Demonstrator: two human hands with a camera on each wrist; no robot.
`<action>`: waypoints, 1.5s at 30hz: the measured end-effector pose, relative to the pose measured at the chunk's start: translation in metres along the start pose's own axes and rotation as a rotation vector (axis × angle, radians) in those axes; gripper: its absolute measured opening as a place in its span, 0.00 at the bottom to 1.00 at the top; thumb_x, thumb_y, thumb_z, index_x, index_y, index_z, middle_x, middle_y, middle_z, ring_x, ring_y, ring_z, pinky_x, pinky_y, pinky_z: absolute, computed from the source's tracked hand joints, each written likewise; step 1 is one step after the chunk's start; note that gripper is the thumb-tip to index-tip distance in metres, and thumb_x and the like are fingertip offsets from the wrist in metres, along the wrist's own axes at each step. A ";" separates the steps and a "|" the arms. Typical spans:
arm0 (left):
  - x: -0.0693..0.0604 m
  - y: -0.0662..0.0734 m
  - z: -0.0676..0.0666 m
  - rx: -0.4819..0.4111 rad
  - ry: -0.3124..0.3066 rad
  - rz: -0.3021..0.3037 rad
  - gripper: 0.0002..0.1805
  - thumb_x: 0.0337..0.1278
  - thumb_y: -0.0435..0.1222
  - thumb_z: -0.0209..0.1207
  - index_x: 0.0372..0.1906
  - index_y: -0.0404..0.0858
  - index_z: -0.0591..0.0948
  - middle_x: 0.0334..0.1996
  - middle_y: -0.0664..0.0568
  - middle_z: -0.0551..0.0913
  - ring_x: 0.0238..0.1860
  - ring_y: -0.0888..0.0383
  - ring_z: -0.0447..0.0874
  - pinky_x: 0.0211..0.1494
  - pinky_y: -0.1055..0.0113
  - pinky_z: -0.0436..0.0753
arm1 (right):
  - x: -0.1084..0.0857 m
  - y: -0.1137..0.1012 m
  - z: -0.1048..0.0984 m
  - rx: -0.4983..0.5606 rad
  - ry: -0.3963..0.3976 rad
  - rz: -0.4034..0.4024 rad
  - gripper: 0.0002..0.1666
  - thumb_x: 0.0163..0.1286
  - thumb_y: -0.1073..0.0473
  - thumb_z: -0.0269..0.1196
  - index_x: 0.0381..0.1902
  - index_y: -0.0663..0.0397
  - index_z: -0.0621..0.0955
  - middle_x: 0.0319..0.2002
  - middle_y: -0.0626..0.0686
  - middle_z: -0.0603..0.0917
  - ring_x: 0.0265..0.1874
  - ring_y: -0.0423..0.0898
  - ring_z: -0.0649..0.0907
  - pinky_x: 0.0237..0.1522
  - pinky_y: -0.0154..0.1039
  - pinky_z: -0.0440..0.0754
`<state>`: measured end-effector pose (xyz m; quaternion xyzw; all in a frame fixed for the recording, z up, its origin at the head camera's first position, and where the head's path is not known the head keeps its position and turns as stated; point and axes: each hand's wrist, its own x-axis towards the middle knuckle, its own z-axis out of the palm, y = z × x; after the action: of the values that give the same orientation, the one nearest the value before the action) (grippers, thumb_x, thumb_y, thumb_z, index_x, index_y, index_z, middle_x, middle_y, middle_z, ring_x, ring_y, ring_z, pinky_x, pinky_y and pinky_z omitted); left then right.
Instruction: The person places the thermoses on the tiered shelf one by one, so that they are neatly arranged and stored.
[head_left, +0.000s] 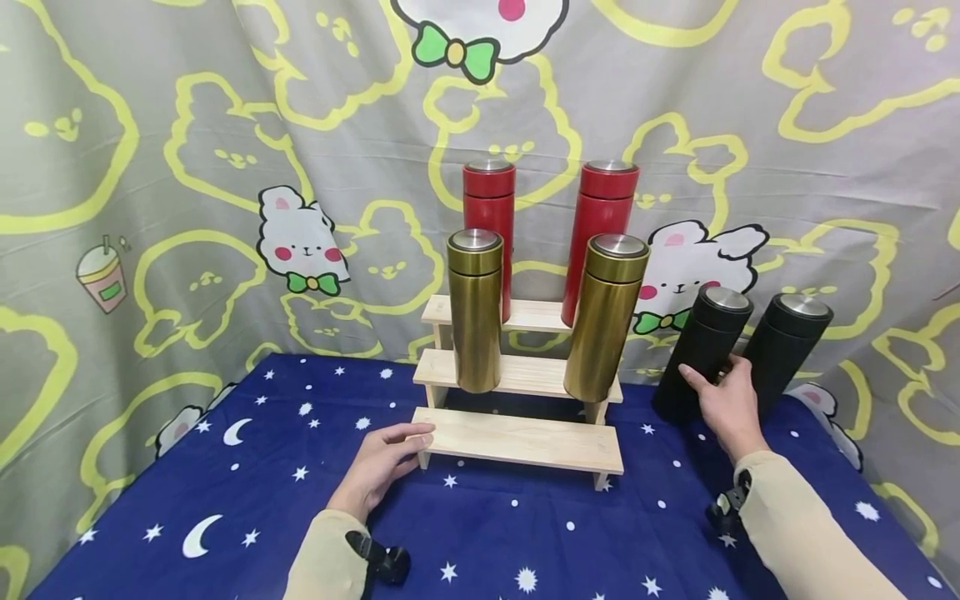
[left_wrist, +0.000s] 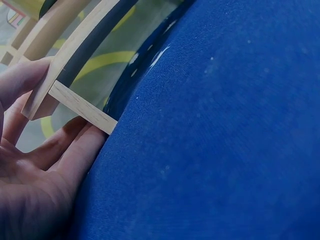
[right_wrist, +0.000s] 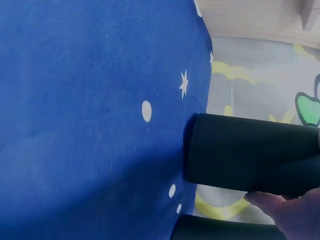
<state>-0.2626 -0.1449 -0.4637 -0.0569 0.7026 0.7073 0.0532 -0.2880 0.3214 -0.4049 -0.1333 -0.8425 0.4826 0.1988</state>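
A three-step wooden stand (head_left: 517, 439) is on the blue cloth. My left hand (head_left: 387, 462) holds the left end of its lowest step; in the left wrist view the thumb (left_wrist: 25, 80) lies on the board and the fingers reach beneath it by the leg. At the right, my right hand (head_left: 729, 404) grips a black thermos bottle (head_left: 708, 342) with a steel-topped lid. Its base (right_wrist: 200, 150) is at the cloth in the right wrist view; whether it touches is unclear. A second black thermos bottle (head_left: 787, 346) stands close beside it, partly behind the hand.
Two gold thermos bottles (head_left: 476, 321) (head_left: 606, 329) stand on the middle step. Two red thermos bottles (head_left: 489, 217) (head_left: 600, 221) are on the top step behind them. A patterned curtain (head_left: 210, 150) hangs behind the cloth-covered table (head_left: 420, 542).
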 end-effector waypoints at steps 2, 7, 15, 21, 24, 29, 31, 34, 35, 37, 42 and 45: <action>0.000 0.000 0.000 -0.001 0.000 -0.001 0.17 0.54 0.35 0.70 0.48 0.33 0.86 0.56 0.44 0.79 0.50 0.53 0.81 0.56 0.51 0.79 | -0.003 0.000 -0.004 0.007 -0.020 -0.024 0.47 0.72 0.48 0.60 0.71 0.71 0.50 0.62 0.75 0.68 0.60 0.64 0.71 0.57 0.55 0.70; -0.001 -0.001 0.000 -0.003 -0.006 -0.001 0.17 0.53 0.35 0.71 0.48 0.33 0.86 0.55 0.44 0.80 0.49 0.53 0.81 0.55 0.51 0.79 | -0.011 0.000 -0.013 0.029 -0.085 -0.060 0.49 0.72 0.49 0.61 0.72 0.73 0.47 0.64 0.76 0.64 0.62 0.67 0.69 0.59 0.59 0.70; -0.001 0.000 0.000 0.007 0.001 -0.001 0.17 0.53 0.36 0.71 0.48 0.34 0.86 0.56 0.44 0.79 0.50 0.53 0.81 0.55 0.50 0.79 | -0.027 -0.003 -0.029 -0.012 -0.143 -0.093 0.50 0.72 0.46 0.61 0.72 0.73 0.49 0.65 0.74 0.64 0.63 0.69 0.68 0.58 0.61 0.70; 0.001 0.000 -0.001 0.014 -0.014 -0.004 0.17 0.52 0.38 0.72 0.47 0.35 0.87 0.54 0.44 0.80 0.51 0.52 0.81 0.55 0.52 0.79 | -0.038 -0.008 -0.035 -0.059 -0.138 -0.129 0.49 0.70 0.45 0.63 0.71 0.73 0.53 0.62 0.73 0.67 0.60 0.67 0.70 0.52 0.40 0.76; 0.001 0.000 -0.002 0.017 -0.009 -0.003 0.17 0.52 0.37 0.71 0.47 0.34 0.87 0.54 0.44 0.81 0.51 0.51 0.80 0.55 0.52 0.80 | -0.043 -0.012 -0.034 -0.052 -0.148 -0.149 0.47 0.70 0.46 0.63 0.70 0.72 0.55 0.61 0.72 0.69 0.59 0.66 0.72 0.40 0.25 0.72; -0.001 -0.001 -0.001 0.020 0.002 -0.014 0.16 0.53 0.36 0.70 0.46 0.34 0.87 0.54 0.44 0.80 0.50 0.52 0.81 0.55 0.51 0.79 | -0.050 -0.016 -0.035 -0.054 -0.164 -0.147 0.47 0.70 0.46 0.63 0.70 0.73 0.55 0.61 0.72 0.69 0.59 0.66 0.71 0.37 0.22 0.70; -0.001 -0.001 0.000 0.015 -0.002 -0.010 0.15 0.54 0.36 0.70 0.47 0.34 0.87 0.55 0.44 0.80 0.50 0.52 0.81 0.55 0.50 0.79 | -0.051 -0.018 -0.036 -0.061 -0.162 -0.152 0.48 0.70 0.46 0.63 0.70 0.72 0.55 0.61 0.72 0.69 0.59 0.66 0.71 0.37 0.23 0.69; -0.001 0.000 0.000 0.009 -0.001 -0.002 0.15 0.55 0.35 0.69 0.47 0.33 0.86 0.55 0.43 0.80 0.50 0.51 0.80 0.56 0.49 0.79 | -0.053 -0.020 -0.038 -0.069 -0.156 -0.166 0.47 0.70 0.46 0.64 0.69 0.72 0.57 0.60 0.71 0.70 0.59 0.66 0.72 0.38 0.22 0.69; -0.001 0.000 0.000 0.009 0.001 -0.002 0.15 0.55 0.35 0.69 0.47 0.34 0.86 0.56 0.43 0.80 0.50 0.51 0.80 0.56 0.49 0.79 | -0.054 -0.021 -0.038 -0.073 -0.156 -0.170 0.47 0.69 0.46 0.64 0.69 0.72 0.57 0.60 0.71 0.70 0.58 0.66 0.72 0.38 0.22 0.69; 0.000 0.000 0.000 0.011 0.003 -0.003 0.15 0.56 0.35 0.69 0.47 0.34 0.87 0.56 0.43 0.79 0.51 0.51 0.80 0.55 0.49 0.79 | -0.055 -0.023 -0.040 -0.087 -0.159 -0.172 0.47 0.69 0.45 0.65 0.69 0.71 0.58 0.60 0.71 0.70 0.58 0.66 0.72 0.38 0.24 0.69; 0.002 0.000 -0.001 0.015 -0.002 -0.009 0.15 0.55 0.36 0.69 0.47 0.35 0.87 0.57 0.43 0.79 0.52 0.50 0.79 0.55 0.51 0.79 | -0.059 -0.026 -0.042 -0.117 -0.161 -0.169 0.48 0.67 0.44 0.66 0.70 0.68 0.59 0.61 0.69 0.71 0.58 0.65 0.73 0.40 0.29 0.70; 0.003 -0.001 -0.002 0.014 -0.002 -0.014 0.15 0.55 0.36 0.69 0.47 0.35 0.87 0.57 0.43 0.79 0.52 0.50 0.79 0.55 0.51 0.79 | -0.063 -0.028 -0.044 -0.118 -0.162 -0.170 0.47 0.66 0.45 0.67 0.69 0.67 0.61 0.61 0.69 0.72 0.58 0.64 0.73 0.39 0.29 0.69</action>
<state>-0.2655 -0.1470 -0.4650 -0.0608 0.7072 0.7019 0.0594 -0.2129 0.3151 -0.3735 -0.0337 -0.8911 0.4226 0.1622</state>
